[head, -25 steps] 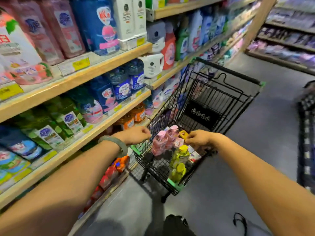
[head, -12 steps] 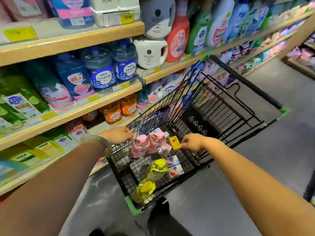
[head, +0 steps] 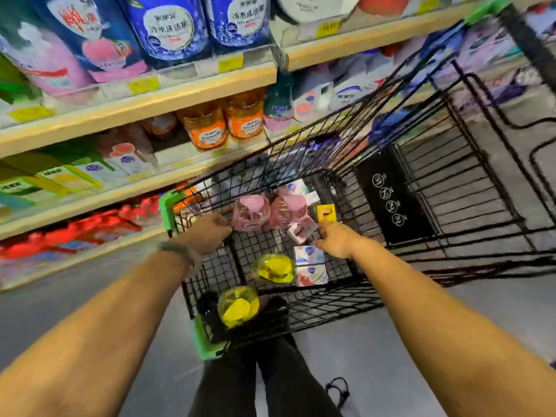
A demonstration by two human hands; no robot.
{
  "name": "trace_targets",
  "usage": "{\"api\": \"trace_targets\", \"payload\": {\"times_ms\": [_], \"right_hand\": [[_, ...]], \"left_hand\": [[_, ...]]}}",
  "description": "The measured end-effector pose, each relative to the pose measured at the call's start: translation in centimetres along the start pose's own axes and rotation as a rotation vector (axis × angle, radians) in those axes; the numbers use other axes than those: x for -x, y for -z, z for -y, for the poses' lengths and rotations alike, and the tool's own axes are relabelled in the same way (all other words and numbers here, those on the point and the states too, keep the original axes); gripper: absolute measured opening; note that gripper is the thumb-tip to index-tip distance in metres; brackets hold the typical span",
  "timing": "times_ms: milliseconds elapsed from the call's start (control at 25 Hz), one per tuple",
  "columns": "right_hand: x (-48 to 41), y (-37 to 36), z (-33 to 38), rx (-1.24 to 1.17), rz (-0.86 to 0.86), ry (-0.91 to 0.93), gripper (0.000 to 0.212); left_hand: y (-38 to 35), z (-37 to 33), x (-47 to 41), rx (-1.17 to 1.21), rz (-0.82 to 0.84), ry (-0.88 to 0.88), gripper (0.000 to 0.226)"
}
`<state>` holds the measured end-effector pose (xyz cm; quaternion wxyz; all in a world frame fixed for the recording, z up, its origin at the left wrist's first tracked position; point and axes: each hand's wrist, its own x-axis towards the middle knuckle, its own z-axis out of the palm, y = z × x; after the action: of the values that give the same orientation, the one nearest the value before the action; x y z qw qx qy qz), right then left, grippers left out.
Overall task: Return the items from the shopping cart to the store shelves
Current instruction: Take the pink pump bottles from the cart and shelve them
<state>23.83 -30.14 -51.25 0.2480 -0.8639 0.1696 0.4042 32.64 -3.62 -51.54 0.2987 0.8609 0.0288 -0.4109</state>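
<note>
Inside the black wire shopping cart [head: 168, 206], two pink bottles [head: 251, 212], two yellow-capped bottles [head: 273, 267], one yellow card [head: 325, 212] and some small packs [head: 310, 266] (too blurry to be counted) are seen. The cart is set on the grey floor [head: 391, 356], just beside the shelves [head: 150, 103]. The left hand [head: 207, 233] is laid over the cart's rim, next to a pink bottle; how its fingers are held cannot be told. The right hand [head: 338, 243] is held over the packs, fingers loosely spread. Two orange jars [head: 206, 129] are kept on one shelf.
</note>
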Motion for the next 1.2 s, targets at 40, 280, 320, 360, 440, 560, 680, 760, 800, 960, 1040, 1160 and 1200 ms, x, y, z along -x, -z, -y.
{"api": "trace_targets", "payload": {"times_ms": [40,280,320,360,440,560,680,760,800,960,1040,1160,1200], "right_hand": [[-2.0,-0.5,-0.2,-0.043,-0.017,0.011,0.054],[-12.9,-4.5,-2.3,-0.147,-0.204,0.048,0.107],[-14.3,-5.3,-2.8,-0.205,-0.224,0.081,0.113],[-15.6,-6.0,-3.0,-0.274,-0.271,0.119,0.114],[-17.2,-6.9,-3.2,-0.381,-0.41,0.187,0.1],[-17.9,-6.5,-2.2,-0.461,-0.462,0.246,0.098],[-17.2,-7.0,-1.5,-0.436,-0.499,0.208,0.091],[-15.8,-7.8,-1.0,-0.446,-0.553,0.17,0.086],[-14.6,-7.6,-0.5,-0.453,-0.582,0.162,0.082],[-9.4,-4.8,0.6,-0.379,-0.599,0.074,0.07],[-6.4,-2.3,1.5,-0.351,-0.614,0.072,0.072],[-1.5,2.2,3.7,-0.339,-0.648,0.103,0.075],[0.7,4.2,4.7,-0.32,-0.667,0.118,0.074]], "left_hand": [[-0.6,0.0,-1.3,-0.048,-0.025,-0.009,0.023],[-4.5,2.9,-10.5,-0.124,-0.032,-0.043,0.065],[-5.0,3.4,-11.6,-0.122,-0.005,-0.045,0.068],[-5.5,3.7,-12.8,-0.11,0.017,-0.053,0.071],[-6.1,4.1,-14.6,-0.068,-0.038,-0.128,0.082],[-6.0,4.0,-15.5,-0.066,-0.07,-0.315,0.09],[-6.5,3.7,-15.0,-0.197,-0.098,-0.375,0.087],[-6.8,3.7,-13.8,-0.238,-0.154,-0.341,0.081],[-6.7,3.7,-13.0,-0.222,-0.157,-0.315,0.08],[-4.1,2.6,-8.8,-0.108,-0.139,-0.195,0.077],[-1.3,0.7,-5.6,-0.094,-0.163,-0.2,0.078],[3.3,-2.7,-1.0,-0.119,-0.199,-0.283,0.083],[5.2,-4.2,0.9,-0.147,-0.22,-0.319,0.086]]}}
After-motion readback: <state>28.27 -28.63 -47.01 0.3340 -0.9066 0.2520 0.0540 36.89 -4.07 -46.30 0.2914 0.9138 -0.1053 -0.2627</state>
